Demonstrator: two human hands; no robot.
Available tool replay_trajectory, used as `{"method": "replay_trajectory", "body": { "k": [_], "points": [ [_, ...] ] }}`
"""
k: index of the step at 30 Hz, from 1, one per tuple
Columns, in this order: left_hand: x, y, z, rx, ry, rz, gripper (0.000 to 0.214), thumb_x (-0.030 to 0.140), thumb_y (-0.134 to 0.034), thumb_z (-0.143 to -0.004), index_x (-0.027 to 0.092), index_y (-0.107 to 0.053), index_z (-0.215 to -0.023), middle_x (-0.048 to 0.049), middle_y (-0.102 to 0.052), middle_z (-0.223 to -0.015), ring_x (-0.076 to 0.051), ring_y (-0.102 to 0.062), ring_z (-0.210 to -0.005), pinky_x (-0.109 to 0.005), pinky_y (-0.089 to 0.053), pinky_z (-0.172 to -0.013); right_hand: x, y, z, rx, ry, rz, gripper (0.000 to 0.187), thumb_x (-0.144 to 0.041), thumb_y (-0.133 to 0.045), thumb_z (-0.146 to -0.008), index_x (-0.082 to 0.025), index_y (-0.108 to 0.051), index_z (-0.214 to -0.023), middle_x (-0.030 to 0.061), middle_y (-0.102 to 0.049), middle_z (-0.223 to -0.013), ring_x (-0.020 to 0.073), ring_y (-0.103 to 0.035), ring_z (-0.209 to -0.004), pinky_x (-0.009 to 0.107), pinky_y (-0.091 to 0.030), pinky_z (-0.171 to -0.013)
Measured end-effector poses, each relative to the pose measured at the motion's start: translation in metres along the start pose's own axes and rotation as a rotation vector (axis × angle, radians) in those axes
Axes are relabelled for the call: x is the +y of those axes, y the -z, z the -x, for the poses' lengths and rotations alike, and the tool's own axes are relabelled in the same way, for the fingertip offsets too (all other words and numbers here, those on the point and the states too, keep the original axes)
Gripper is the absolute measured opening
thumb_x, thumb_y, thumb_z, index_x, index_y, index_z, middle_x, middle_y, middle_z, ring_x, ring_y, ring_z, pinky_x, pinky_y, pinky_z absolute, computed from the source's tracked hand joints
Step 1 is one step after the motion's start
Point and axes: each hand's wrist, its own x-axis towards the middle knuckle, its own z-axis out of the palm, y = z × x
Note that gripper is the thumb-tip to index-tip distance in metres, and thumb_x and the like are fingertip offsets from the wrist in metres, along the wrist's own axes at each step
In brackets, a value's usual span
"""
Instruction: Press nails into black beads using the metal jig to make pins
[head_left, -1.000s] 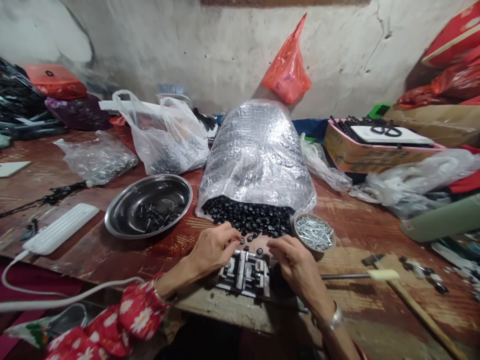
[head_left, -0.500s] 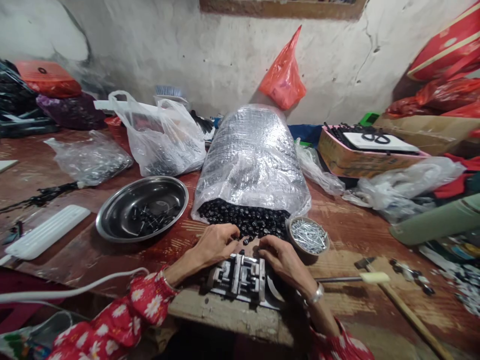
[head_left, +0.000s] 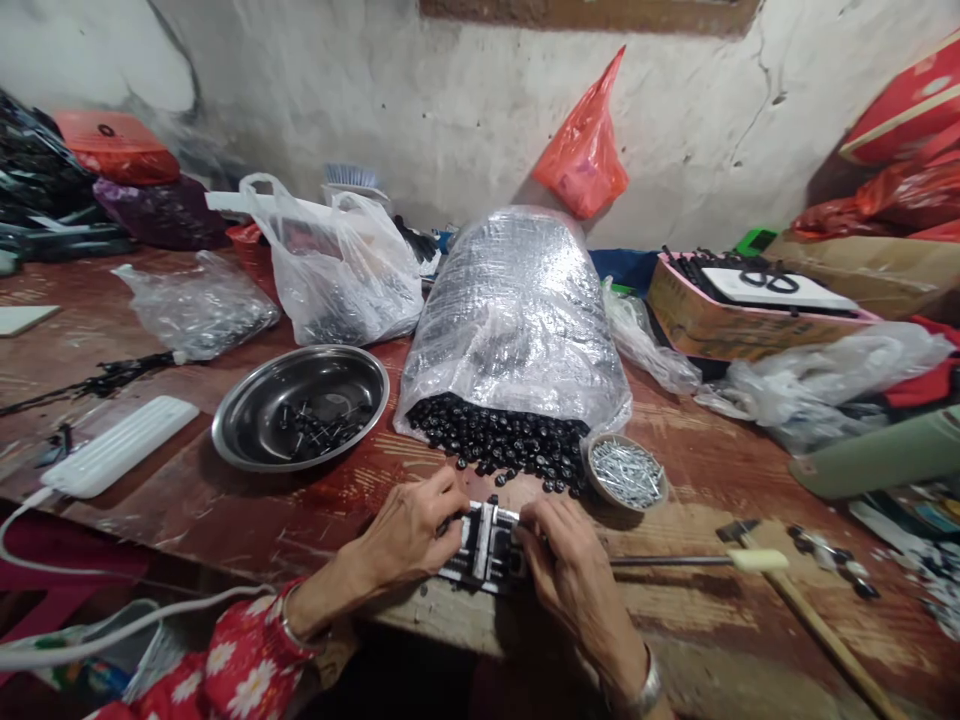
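My left hand (head_left: 409, 530) and my right hand (head_left: 566, 560) press in from both sides on a small metal jig (head_left: 487, 548) at the table's front edge, their fingers closed on its sides. Just beyond it lies a heap of shiny black round beads (head_left: 499, 442), spilling from the mouth of a silvery plastic sack (head_left: 510, 320). Several loose beads sit close to my left fingertips. To the right of the heap stands a small round tin of nails (head_left: 626, 473), near my right hand. The jig's middle shows between my hands, and its outer parts are hidden.
A steel bowl (head_left: 300, 408) holds black-headed pins on the left. A white power strip (head_left: 120, 447) and its cable lie further left. On the right are a wooden-handled hammer (head_left: 802, 600), a metal rod with a cream handle (head_left: 675, 562), and a cardboard box (head_left: 750, 320).
Both hands have moved down from above the jig and now close on its sides, with the left fingers no longer near the heap's edge. The view has shifted slightly.
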Motion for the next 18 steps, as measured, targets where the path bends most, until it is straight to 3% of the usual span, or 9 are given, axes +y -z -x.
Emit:
{"method": "replay_trajectory", "body": {
  "k": [10,18],
  "points": [
    [0.000,-0.006,0.001,0.032,0.142,0.126,0.015,0.016,-0.059,-0.084,0.021,-0.071,-0.092,-0.0007,-0.056,-0.092,-0.012,-0.057,-0.073,-0.026,-0.042,-0.068,0.001,-0.006,0.003,0.032,0.013,-0.044,0.013,-0.016,-0.056,-0.100,-0.023,-0.055,-0.089,0.0011,-0.059,-0.085,0.0212,-0.051,-0.085,0.035,-0.038,-0.076],
    [-0.003,-0.016,0.002,0.099,0.148,0.210,0.014,0.017,-0.058,-0.086,0.019,-0.071,-0.092,-0.0013,-0.053,-0.091,-0.012,-0.057,-0.075,-0.025,-0.044,-0.069,0.007,-0.011,0.009,0.054,-0.063,-0.179,0.005,-0.025,-0.060,-0.101,-0.026,-0.064,-0.098,0.0012,-0.066,-0.092,0.0226,-0.055,-0.092,0.037,-0.041,-0.082]
  ]
}}
